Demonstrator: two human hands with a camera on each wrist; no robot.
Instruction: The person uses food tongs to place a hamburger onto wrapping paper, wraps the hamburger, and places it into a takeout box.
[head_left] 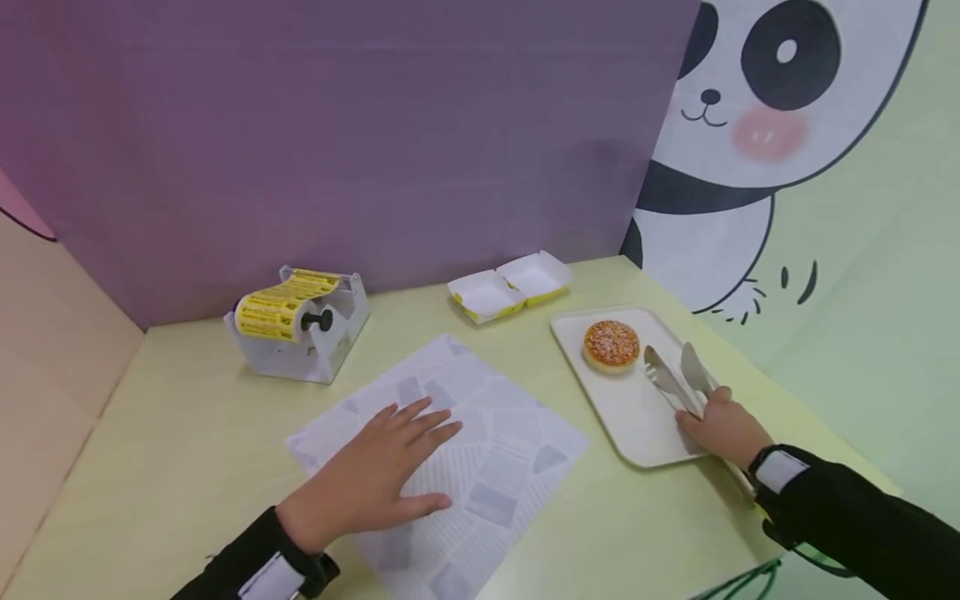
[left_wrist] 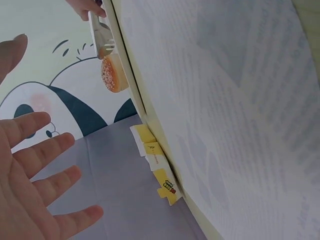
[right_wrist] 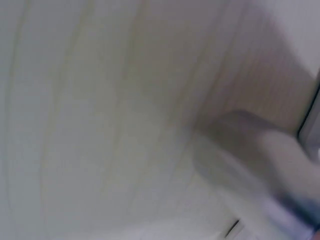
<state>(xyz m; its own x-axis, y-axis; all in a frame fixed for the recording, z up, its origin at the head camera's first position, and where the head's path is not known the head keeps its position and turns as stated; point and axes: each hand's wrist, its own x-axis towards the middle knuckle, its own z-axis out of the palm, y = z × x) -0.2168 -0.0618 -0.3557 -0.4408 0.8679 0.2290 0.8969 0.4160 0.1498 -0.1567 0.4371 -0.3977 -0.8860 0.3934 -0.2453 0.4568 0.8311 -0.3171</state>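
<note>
My left hand [head_left: 375,475] is spread flat over a printed newspaper-style paper sheet [head_left: 510,467] lying askew on the table; the left wrist view shows its fingers [left_wrist: 45,150] straight and apart, with nothing held. On the right, my right hand [head_left: 727,429] grips a pair of metal food tongs [head_left: 678,392] over a white tray [head_left: 637,429]. The tong tips are parted and lie just right of a sesame bun [head_left: 611,343], which sits toward the tray's far end. The right wrist view is blurred, with mostly pale tabletop [right_wrist: 90,125] in it.
At the back left stands a label dispenser [head_left: 300,325] with a yellow roll. An unfolded white and yellow burger box [head_left: 510,287] lies at the back, near the purple wall [head_left: 360,150]. A panda picture [head_left: 712,225] covers the right wall, close to the table's edge.
</note>
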